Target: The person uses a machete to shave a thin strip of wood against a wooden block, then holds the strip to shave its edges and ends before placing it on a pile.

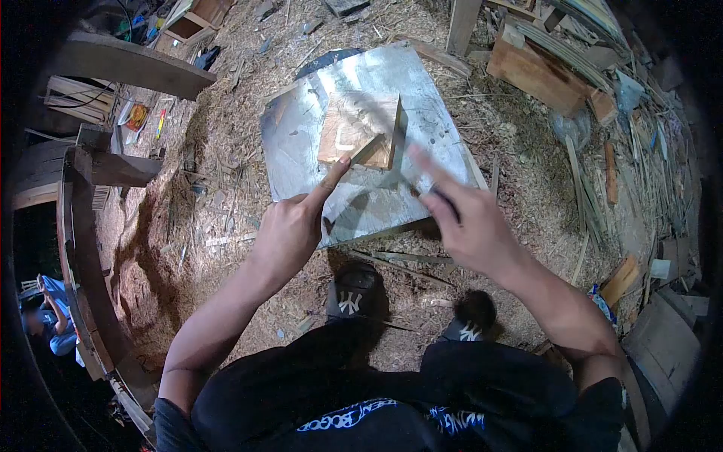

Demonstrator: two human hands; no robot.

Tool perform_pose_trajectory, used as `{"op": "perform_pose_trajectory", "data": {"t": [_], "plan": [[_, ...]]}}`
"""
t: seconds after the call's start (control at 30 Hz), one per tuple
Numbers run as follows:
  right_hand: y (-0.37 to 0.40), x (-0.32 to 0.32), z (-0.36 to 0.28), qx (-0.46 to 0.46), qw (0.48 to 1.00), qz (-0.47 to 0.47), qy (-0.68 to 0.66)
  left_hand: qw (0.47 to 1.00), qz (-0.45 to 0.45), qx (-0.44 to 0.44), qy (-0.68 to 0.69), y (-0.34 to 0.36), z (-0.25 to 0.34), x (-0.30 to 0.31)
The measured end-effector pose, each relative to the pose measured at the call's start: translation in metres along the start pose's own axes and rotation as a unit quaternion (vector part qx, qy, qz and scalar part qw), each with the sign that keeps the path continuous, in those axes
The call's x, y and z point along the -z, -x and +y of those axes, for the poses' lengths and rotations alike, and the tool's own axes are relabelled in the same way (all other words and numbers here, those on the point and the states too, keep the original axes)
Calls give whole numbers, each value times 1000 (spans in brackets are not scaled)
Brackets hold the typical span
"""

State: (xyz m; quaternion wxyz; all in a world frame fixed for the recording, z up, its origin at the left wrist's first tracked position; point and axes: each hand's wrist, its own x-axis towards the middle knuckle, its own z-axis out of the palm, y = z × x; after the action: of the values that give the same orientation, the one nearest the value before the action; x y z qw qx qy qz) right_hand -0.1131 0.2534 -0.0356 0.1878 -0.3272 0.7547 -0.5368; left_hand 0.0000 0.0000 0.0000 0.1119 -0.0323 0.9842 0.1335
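A pale wooden block [343,113] with a raised, carved-looking top lies on a worn, light-coloured board [297,169]. Across its near right corner slants a narrow strip [369,149], whose kind I cannot make out. My left hand [290,226] reaches in from the lower left, index finger stretched to the strip's lower end and the other fingers curled; its thumb is hidden. To the right of the block, my right hand [471,215] is closed round a dark handle [446,199]. Motion smears that hand's fingers, and a grey streak over the block hides the tool's shape.
Wood shavings [226,151] cover the ground around the board. Timber offcuts [538,71] lie at the upper right, and curved beams [128,64] stand on the left. My shoes [354,294] are just below the board. Another person [56,320] is at the far left.
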Motion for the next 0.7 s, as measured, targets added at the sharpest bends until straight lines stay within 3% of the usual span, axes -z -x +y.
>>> {"op": "perform_pose_trajectory", "data": {"t": [0.1,0.17,0.2,0.3,0.37,0.4,0.5,0.67,0.7], "plan": [[-5,-4,3,69,996,-4,61,999,28,-13,-23,-3,-3,2],[-7,8,-15,-18,996,-39,74,1000,30,-3,-8,-4,2,1],[-7,8,-17,-18,997,-37,71,1000,28,-4,-11,-3,1,2],[-7,9,-19,42,999,10,20,999,29,4,-25,1,0,-4],[-14,3,-13,219,966,135,38,999,36,-1,-30,-2,0,-3],[-12,0,-10,219,966,134,36,999,35,0,-31,-1,-1,-3],[-1,-4,-4,42,992,-40,111,999,25,2,-47,-3,1,0],[-8,11,-23,5,996,-27,89,997,36,6,-61,-3,-2,-2],[-9,12,-25,58,996,16,69,998,35,8,-57,-3,-1,-2]]}}
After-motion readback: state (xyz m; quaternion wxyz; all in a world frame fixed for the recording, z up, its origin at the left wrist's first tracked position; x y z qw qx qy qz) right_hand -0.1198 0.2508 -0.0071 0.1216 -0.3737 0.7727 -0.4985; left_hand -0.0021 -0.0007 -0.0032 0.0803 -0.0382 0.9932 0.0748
